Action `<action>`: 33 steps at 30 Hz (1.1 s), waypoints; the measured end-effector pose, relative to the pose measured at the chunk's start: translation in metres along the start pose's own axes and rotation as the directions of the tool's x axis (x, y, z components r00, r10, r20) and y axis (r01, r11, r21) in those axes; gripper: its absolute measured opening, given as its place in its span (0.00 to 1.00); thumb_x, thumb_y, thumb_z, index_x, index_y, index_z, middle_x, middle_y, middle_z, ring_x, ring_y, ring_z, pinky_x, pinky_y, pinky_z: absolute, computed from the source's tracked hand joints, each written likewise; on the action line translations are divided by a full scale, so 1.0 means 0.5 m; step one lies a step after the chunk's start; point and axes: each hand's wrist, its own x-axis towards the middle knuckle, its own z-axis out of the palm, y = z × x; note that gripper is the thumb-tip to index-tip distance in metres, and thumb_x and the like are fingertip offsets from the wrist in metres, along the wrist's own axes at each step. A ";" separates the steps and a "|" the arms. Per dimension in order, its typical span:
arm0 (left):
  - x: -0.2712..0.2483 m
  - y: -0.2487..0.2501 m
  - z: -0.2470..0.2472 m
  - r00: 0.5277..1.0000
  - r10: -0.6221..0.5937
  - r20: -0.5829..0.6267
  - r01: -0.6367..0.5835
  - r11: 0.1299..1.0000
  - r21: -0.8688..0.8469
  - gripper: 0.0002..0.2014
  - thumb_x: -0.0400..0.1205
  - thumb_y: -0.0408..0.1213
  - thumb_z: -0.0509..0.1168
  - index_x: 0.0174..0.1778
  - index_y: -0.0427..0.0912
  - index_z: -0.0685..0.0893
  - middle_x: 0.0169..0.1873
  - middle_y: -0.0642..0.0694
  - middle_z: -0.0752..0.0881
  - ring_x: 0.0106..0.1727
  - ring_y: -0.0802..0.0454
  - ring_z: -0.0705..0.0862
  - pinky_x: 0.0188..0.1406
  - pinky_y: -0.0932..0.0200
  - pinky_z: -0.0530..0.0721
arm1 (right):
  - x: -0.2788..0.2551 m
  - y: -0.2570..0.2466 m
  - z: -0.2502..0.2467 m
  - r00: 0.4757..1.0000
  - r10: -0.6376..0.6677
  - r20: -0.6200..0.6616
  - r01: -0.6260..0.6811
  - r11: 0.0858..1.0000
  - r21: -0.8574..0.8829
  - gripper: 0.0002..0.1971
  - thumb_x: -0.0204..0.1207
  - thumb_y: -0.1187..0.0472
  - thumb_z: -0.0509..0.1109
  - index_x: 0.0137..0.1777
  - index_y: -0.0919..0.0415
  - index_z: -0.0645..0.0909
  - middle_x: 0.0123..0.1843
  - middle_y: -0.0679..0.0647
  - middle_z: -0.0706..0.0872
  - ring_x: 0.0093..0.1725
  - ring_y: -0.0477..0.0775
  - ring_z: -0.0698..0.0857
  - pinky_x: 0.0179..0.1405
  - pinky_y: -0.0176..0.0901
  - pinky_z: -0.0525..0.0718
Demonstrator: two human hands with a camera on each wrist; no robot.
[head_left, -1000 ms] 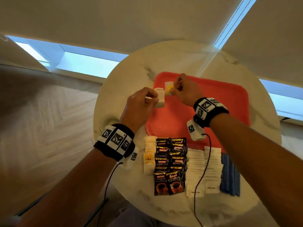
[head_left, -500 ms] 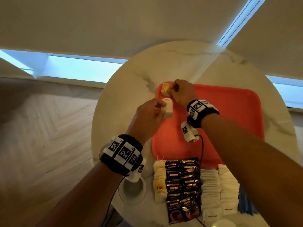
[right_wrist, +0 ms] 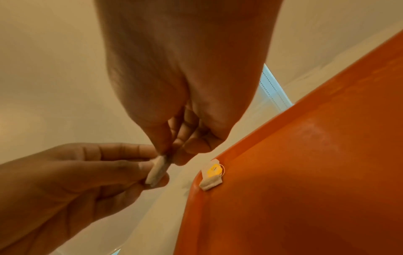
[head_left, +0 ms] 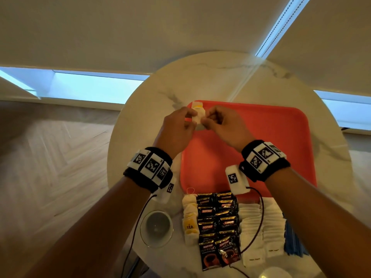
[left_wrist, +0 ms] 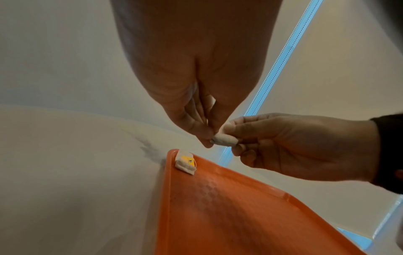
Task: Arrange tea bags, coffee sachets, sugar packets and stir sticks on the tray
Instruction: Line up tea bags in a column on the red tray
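1. Head view: our left hand [head_left: 176, 129] pinches a tea bag [head_left: 197, 119] above the tray's [head_left: 281, 137] far-left corner; our right hand [head_left: 222, 125] pinches the same bag.
2. One bag [left_wrist: 185, 162] already lies in that corner.
3. We judge the tea-bag step barely begun: next, lay this bag just beside the first.
4. Along the table's [head_left: 140, 109] near edge wait tea bags [head_left: 189, 219], coffee sachets [head_left: 217, 227], sugar packets [head_left: 259, 229] and stir sticks [head_left: 293, 245].
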 end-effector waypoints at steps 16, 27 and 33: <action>-0.115 -0.035 -0.029 0.998 0.065 -0.016 -0.064 0.997 0.052 0.07 0.82 0.33 0.70 0.55 0.43 0.85 0.50 0.53 0.86 0.43 0.65 0.86 0.41 0.79 0.78 | 0.062 0.060 0.054 0.982 0.116 -0.151 -0.155 0.949 -0.275 0.06 0.73 0.61 0.76 0.45 0.59 0.82 0.39 0.48 0.83 0.40 0.48 0.80 0.36 0.33 0.74; -0.361 0.001 0.001 0.967 0.253 0.013 -0.252 0.957 0.143 0.04 0.83 0.36 0.69 0.52 0.42 0.85 0.46 0.52 0.86 0.41 0.58 0.84 0.41 0.72 0.79 | -0.285 0.008 0.008 0.996 0.044 0.077 -0.023 0.968 -0.250 0.05 0.83 0.55 0.71 0.48 0.55 0.81 0.43 0.43 0.84 0.41 0.35 0.80 0.37 0.23 0.73; -0.564 -0.057 0.088 0.991 0.094 0.098 -0.112 0.973 0.203 0.06 0.84 0.37 0.67 0.56 0.46 0.82 0.49 0.53 0.83 0.44 0.60 0.81 0.44 0.59 0.84 | -0.482 0.074 0.029 0.974 0.022 0.224 0.007 0.992 -0.127 0.04 0.82 0.58 0.72 0.47 0.56 0.84 0.41 0.46 0.87 0.39 0.40 0.84 0.39 0.28 0.80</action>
